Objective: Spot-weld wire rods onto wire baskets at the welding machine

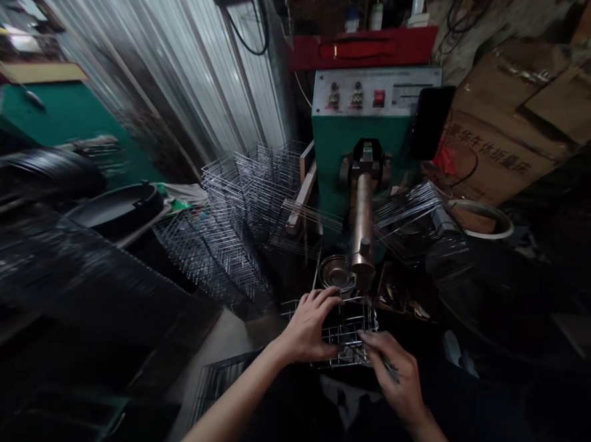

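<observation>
A small wire grid basket (345,331) sits in front of me, under the tip of a copper-coloured electrode arm (363,218) that sticks out of a green welding machine (353,134). My left hand (309,325) grips the basket's left side with curled fingers. My right hand (399,377) rests on the basket's right front corner and pinches a thin metal rod (387,365) between its fingers. A round metal dish (336,271) lies just behind the basket.
Stacks of finished wire racks (246,205) lean to the left of the machine, more wire pieces (409,208) to its right. A black phone (428,122) is mounted on the machine. Cardboard boxes (512,121) and a white bowl (483,222) stand at right. Corrugated metal wall at left.
</observation>
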Tool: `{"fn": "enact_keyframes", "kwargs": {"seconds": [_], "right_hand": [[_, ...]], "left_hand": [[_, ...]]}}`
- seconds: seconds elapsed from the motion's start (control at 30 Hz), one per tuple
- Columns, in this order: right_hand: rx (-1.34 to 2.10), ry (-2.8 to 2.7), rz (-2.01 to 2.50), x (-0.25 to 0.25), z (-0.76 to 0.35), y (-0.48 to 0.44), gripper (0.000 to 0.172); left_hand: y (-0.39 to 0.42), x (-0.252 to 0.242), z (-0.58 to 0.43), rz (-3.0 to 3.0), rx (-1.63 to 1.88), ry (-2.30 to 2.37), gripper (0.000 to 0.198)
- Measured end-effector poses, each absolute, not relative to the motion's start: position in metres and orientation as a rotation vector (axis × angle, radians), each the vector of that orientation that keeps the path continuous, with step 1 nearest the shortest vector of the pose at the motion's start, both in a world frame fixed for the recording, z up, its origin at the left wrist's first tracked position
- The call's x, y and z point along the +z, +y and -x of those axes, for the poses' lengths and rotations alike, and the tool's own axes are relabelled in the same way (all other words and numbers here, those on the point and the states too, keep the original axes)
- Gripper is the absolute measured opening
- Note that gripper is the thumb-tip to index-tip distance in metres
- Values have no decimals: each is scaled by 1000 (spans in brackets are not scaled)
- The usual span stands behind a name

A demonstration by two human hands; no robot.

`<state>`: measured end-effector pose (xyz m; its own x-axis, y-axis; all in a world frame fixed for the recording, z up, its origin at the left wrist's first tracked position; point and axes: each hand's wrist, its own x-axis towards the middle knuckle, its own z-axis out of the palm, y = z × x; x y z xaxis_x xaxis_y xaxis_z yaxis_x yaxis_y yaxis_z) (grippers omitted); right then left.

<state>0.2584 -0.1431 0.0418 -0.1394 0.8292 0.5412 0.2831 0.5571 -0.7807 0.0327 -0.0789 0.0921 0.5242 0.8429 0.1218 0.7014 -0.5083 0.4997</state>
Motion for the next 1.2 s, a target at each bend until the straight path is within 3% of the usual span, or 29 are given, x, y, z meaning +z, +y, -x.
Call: {"fn": "enact_keyframes", "kwargs": {"seconds": [1.2], "right_hand": [[795, -1533, 964, 46, -252, -128, 22]], "left_hand": [[-64, 96, -29, -2416, 444, 1293, 83]]}}
